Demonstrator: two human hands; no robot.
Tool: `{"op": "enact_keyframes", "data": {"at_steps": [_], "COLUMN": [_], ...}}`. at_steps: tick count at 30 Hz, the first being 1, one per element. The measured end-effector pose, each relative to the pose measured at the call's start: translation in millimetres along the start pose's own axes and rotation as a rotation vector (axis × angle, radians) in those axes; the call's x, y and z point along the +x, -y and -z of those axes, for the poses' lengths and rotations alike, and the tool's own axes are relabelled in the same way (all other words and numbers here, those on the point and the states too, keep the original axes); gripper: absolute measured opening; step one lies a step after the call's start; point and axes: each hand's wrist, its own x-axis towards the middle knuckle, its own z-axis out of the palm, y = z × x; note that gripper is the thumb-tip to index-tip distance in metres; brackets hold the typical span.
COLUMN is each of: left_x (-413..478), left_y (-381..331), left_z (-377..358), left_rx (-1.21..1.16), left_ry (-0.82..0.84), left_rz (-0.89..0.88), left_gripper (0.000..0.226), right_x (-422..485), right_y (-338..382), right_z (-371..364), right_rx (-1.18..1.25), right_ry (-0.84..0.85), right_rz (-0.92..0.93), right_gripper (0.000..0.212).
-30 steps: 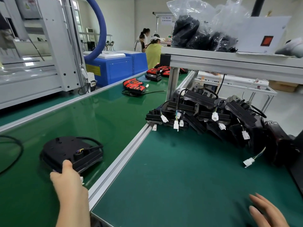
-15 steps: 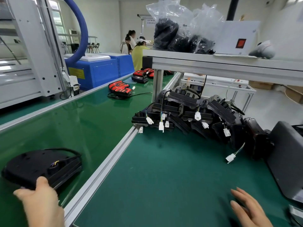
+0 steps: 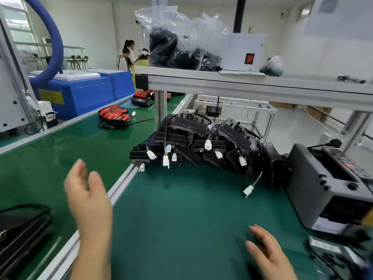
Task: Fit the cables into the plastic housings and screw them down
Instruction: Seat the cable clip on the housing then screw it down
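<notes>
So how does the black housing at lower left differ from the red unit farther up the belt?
The black housing looks all black; the red unit has red panels on a black body. The black housing is cut off by the picture's left edge; the red unit shows whole. Both lie on the green belt.

- Bright, even indoor light; the window [image 3: 18,27] at far left is blown out.
- The glossy green belt [image 3: 50,158] carries pale reflections; shadows on the matte table [image 3: 181,209] are soft and faint.
- The left hand [image 3: 88,199] is smeared and soft, and the lower right corner is blurred too.
- Wide-angle distortion bends the shelf [image 3: 262,85] and the edges.
</notes>
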Motion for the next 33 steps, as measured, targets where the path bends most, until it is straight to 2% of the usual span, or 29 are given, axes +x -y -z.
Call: {"op": "enact_keyframes", "data": {"at_steps": [1,4,6,8,10,14,19,22,24,28,33], "left_x": [-9,-36,-49,-70,-87,-107,-116,-116,-116,-117,-117], "left_y": [-16,-12,0,13,29,52,66,67,67,69,70], "left_z": [-25,-98,-129,-148,-158,-158,-151,-151,-151,-152,-152], "left_rx": [0.015,0.034,0.211,0.451,0.619,0.719,0.683,0.667,0.685,0.68,0.651], "left_ry": [0.063,0.469,0.7,0.895,0.991,1.018,0.947,0.95,0.952,0.937,0.909], "left_rz": [0.026,0.13,0.135,0.038,-0.027,-0.068,-0.164,-0.21,-0.228,-0.241,-0.238], "left_gripper": [0.03,0.022,0.019,0.02,0.022,0.025,0.025,0.025,0.026,0.026,0.025], "right_x": [3,22,52,90,130,197,246,258,261,264,249], "right_y": [4,31,56,85,111,136,141,143,142,141,149], "right_z": [2,10,17,18,13,2,-4,-8,-10,-9,0], "right_rx": [0.012,-0.032,-0.093,-0.213,-0.391,-0.899,-1.216,-1.279,-1.291,-1.233,-1.148], "right_ry": [0.046,0.104,0.03,-0.072,-0.167,-0.294,-0.214,-0.152,-0.15,-0.149,-0.179], "right_rz": [-0.043,-0.074,0.012,0.144,0.285,0.526,0.487,0.403,0.395,0.431,0.512], "right_gripper": [0.039,0.052,0.059,0.065,0.068,0.075,0.096,0.098,0.091,0.076,0.078]}}
